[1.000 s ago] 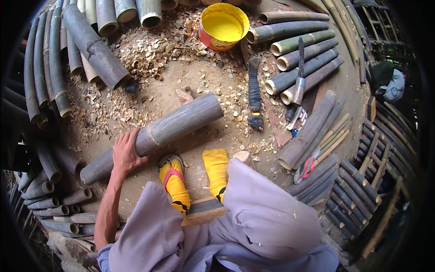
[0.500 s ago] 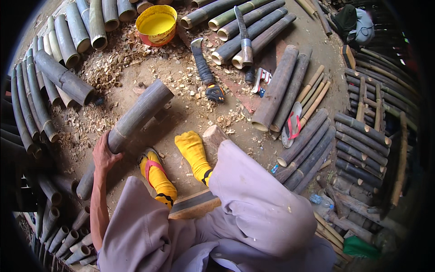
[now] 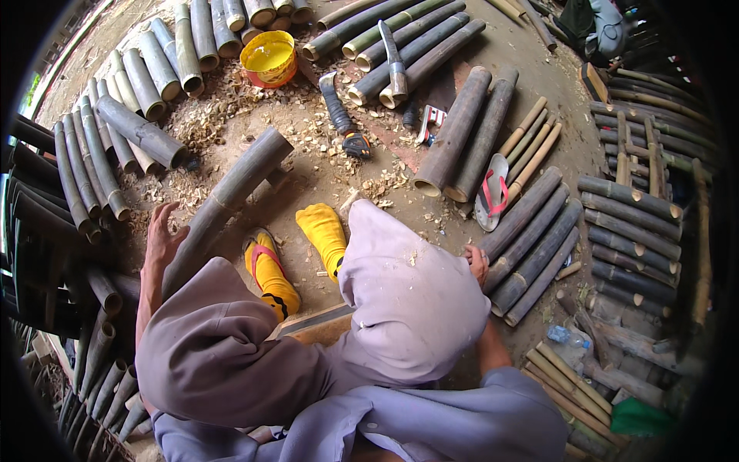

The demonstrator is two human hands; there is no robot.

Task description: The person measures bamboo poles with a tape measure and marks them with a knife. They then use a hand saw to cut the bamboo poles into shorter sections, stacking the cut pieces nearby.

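A thick, dark bamboo tube (image 3: 239, 185) slants across the ground in front of me, its far end raised on a small support. Beside its near part, my left hand (image 3: 160, 235) is open, with thumb and fingers apart and nothing in them. My right hand (image 3: 477, 266) shows past my right knee, against the near ends of several bamboo tubes (image 3: 523, 223). Its fingers are curled, and my leg partly hides it, so what they hold is unclear. A knife with a wrapped handle (image 3: 337, 108) and a broad blade (image 3: 392, 58) lie farther off.
A yellow bucket (image 3: 268, 58) stands among wood chips (image 3: 219, 112). Bamboo pieces (image 3: 142, 85) line the far left, with more stacked (image 3: 631, 223) at right. Two thick tubes (image 3: 462, 127) and a loose flip-flop (image 3: 490, 192) lie right of center. My feet wear yellow socks (image 3: 319, 231).
My left hand has let go of the bamboo tube and opened beside it. My right hand has come into view by the tubes at right. My knees have shifted left.
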